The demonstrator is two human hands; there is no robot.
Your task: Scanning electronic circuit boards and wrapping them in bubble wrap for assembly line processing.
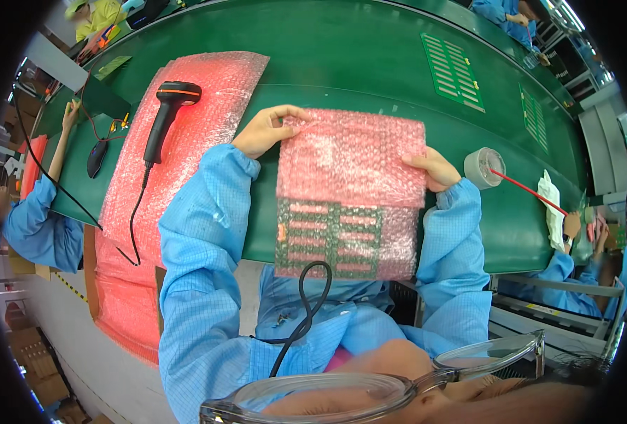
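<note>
right of the black scanner (pixel 163 121), a translucent pink bubble-wrap pouch (pixel 352 159) is held up, roughly rectangular, its upper part cloudier. through the lower part shows a dark green panel (pixel 333 237) with rows of pinkish bars. the left hand (pixel 267 131) pinches the upper corner nearer the scanner; the right hand (pixel 437 172) clasps the edge farther from it, thumb in front.

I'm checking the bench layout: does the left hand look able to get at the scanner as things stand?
Probably yes: the scanner lies uncovered on the pink bubble sheet, and nothing stands between it and the left hand, though that hand grips the bubble bag.
</note>
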